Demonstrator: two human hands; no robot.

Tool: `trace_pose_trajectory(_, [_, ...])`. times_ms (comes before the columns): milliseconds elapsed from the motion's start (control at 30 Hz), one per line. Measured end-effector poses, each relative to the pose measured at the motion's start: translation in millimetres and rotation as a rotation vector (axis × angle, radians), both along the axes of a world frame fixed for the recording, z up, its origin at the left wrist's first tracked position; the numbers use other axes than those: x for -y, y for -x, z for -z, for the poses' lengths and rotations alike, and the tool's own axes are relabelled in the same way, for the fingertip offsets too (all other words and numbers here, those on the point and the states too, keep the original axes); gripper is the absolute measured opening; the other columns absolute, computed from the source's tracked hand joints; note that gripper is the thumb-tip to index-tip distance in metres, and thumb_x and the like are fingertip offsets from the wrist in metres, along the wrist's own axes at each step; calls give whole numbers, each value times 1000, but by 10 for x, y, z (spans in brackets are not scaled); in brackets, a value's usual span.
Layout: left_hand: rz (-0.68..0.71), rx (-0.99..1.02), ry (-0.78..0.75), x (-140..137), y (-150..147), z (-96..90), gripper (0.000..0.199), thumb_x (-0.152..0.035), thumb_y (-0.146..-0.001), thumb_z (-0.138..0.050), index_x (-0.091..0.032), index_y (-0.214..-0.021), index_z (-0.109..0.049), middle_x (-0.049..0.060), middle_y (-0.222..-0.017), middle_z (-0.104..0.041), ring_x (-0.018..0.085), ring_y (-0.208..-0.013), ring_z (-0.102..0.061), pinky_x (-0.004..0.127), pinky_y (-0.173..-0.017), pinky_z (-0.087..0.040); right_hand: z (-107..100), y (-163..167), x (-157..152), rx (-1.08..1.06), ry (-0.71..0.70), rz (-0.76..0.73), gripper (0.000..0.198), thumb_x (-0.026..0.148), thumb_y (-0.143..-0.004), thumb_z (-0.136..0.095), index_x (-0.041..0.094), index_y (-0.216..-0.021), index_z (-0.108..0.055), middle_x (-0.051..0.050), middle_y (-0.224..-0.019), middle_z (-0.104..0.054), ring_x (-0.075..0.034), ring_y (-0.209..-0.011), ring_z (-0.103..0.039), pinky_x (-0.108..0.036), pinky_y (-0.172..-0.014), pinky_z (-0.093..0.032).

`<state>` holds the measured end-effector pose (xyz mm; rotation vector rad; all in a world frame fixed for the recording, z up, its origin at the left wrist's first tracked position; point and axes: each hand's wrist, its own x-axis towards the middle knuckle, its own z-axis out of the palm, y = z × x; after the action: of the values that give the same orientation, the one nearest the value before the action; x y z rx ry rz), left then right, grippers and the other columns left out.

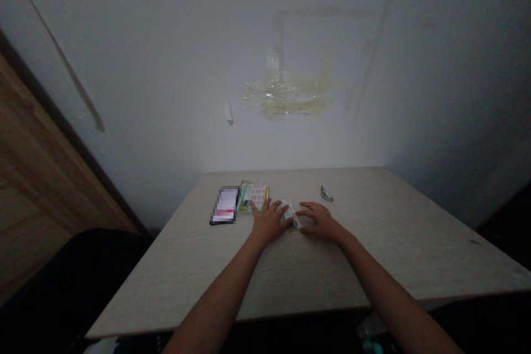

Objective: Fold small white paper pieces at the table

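Observation:
A small printed paper card lies on the table between my two hands. My left hand rests with fingers spread, some of them on the card's left side and others reaching toward a printed sheet with rows of pinkish boxes. My right hand is at the card's right edge, its fingers apart and slightly bent. Parts of the card are hidden under the fingers. Left of the printed sheet lies a phone with its screen lit and blurred out.
A small crumpled scrap lies on the pale wooden table, beyond my right hand. The table's far edge meets a wall bearing strips of clear tape. Dark chair-like shapes stand at the left.

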<state>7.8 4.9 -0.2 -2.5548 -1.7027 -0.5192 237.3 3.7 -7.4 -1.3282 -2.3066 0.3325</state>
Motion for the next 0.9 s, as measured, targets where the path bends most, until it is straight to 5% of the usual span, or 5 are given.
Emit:
trace_pose_trajectory(300, [-9, -15, -72, 16, 14, -98, 38, -54, -89, -49, -38, -120, -63, 6, -120, -60, 33, -126, -40, 80, -103, 8, 19, -8, -48, -4, -19, 43, 47, 46, -80, -68, 29, -124, -65, -11, -139, -52, -29, -129, -45, -50, -109, -33])
trace_pose_trajectory(533, [80, 49, 8, -59, 66, -85, 31, -51, -82, -63, -34, -108, -67, 2, -134, -56, 33, -136, -34, 79, -106, 1, 24, -2, -49, 17, -30, 53, 48, 42, -79, -69, 28, -125, -64, -11, -137, -54, -29, -128, -46, -49, -109, -34])
trace_pose_trajectory(900, [133, 120, 64, -38, 84, -101, 28, -46, -87, -59, -36, -113, -64, 0, -122, -66, 27, -126, -46, 78, -103, 14, -28, -2, -60, -60, -104, -1, 33, 35, -81, -69, 27, -112, -71, -10, -127, -62, -27, -120, -53, -47, -104, -41])
